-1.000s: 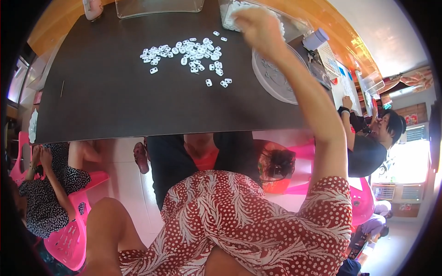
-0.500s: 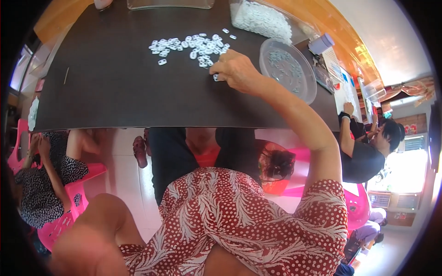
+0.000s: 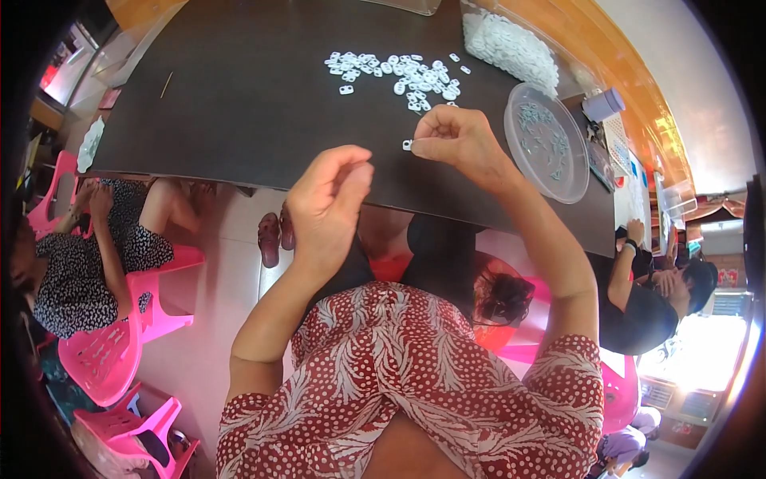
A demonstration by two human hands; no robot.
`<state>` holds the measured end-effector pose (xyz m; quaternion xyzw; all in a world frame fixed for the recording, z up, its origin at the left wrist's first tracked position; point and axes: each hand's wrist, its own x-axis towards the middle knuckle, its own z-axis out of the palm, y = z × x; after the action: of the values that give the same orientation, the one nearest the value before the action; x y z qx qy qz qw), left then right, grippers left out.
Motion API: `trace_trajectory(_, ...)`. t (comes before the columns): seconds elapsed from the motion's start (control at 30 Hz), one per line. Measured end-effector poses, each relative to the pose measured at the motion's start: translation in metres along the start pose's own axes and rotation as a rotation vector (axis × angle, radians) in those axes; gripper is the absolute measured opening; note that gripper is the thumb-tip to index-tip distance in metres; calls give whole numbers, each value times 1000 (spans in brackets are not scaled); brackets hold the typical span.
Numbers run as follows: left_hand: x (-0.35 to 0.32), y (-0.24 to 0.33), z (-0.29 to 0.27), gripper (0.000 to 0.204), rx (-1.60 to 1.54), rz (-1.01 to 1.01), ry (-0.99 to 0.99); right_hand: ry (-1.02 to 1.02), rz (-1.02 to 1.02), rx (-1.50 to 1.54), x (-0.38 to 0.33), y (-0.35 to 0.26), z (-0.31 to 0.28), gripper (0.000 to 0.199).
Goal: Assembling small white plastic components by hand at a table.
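My right hand (image 3: 467, 144) is over the dark table (image 3: 239, 120), thumb and fingers pinched on a small white plastic piece with holes (image 3: 408, 145). Part of that piece is hidden behind the fingertips. Left of it, near the front edge, my left hand (image 3: 327, 203) is raised with fingers curled and a small gap between thumb and index finger; nothing shows in it. Beyond both hands lies a loose pile of similar white pieces (image 3: 423, 77). Beside my right wrist stands a round clear tub (image 3: 576, 188) with small greyish-green parts (image 3: 550, 132) inside.
A clear bin of many white pieces (image 3: 511, 52) stands at the back right, near a lavender-lidded container (image 3: 604, 104). A thin stick (image 3: 166, 85) lies at the left. One person (image 3: 80, 279) sits by pink chairs (image 3: 104, 359) on the left; another (image 3: 650, 307) sits at the right.
My right hand has drawn back from the pile, with the white piece now lifted in its fingers. My left hand has come up from low at the left to the table edge.
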<state>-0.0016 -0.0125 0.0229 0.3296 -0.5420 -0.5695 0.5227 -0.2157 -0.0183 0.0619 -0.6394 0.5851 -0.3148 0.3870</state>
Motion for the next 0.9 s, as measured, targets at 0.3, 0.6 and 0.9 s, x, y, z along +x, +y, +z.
trace_trajectory(0.3,-4,-15,19,15,-319,-146,71,261,135,613,-24,-16,65,16)
trace_trajectory(0.6,3,-17,12,12,-353,-184,124,463,-118,168,-21,-3,59,8)
trace_trajectory(0.9,5,-25,9,8,-292,-193,55,662,-224,-607,23,46,24,3)
